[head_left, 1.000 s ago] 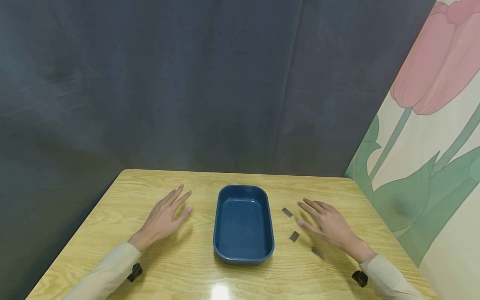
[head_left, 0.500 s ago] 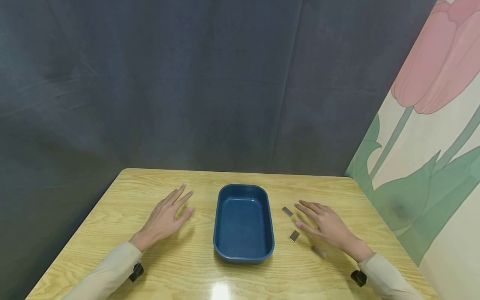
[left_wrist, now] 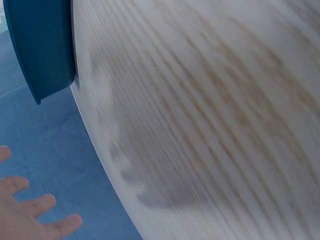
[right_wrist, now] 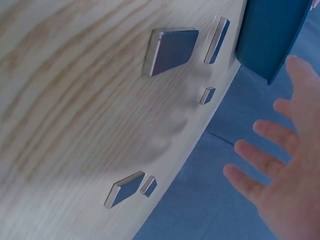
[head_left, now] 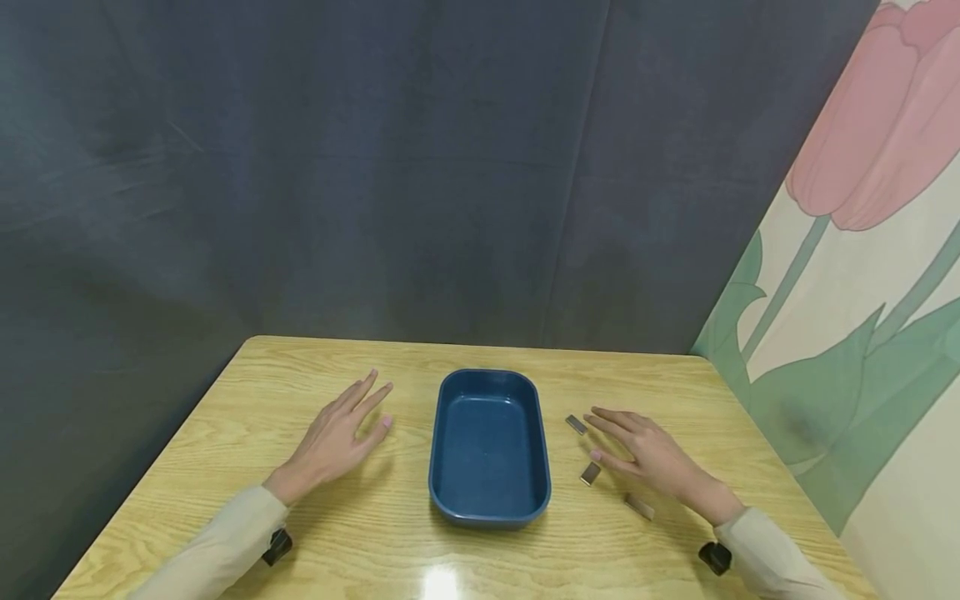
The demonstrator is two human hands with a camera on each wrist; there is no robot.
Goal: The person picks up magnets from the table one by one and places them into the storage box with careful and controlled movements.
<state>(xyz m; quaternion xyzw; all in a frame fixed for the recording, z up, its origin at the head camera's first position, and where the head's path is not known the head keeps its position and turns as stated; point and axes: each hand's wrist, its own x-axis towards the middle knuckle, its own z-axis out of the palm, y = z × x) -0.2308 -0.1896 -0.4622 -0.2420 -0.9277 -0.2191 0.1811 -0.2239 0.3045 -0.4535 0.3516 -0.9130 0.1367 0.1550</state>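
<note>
Fingers (right_wrist: pixel 275 136) spread, the right hand (head_left: pixel 654 454) hovers near small blocks (right_wrist: pixel 174 51) on the desk (head_left: pixel 352 533). Across the blue tub (head_left: pixel 487 462), I see the left hand (head_left: pixel 335 440), fingers likewise apart.

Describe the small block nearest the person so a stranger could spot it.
On the wooden table, find the blue tray. To its right, short of the right sleeve, lies the small brownish block; of the three visible in the head view, it is farthest from the tray and nearest the person.
</note>
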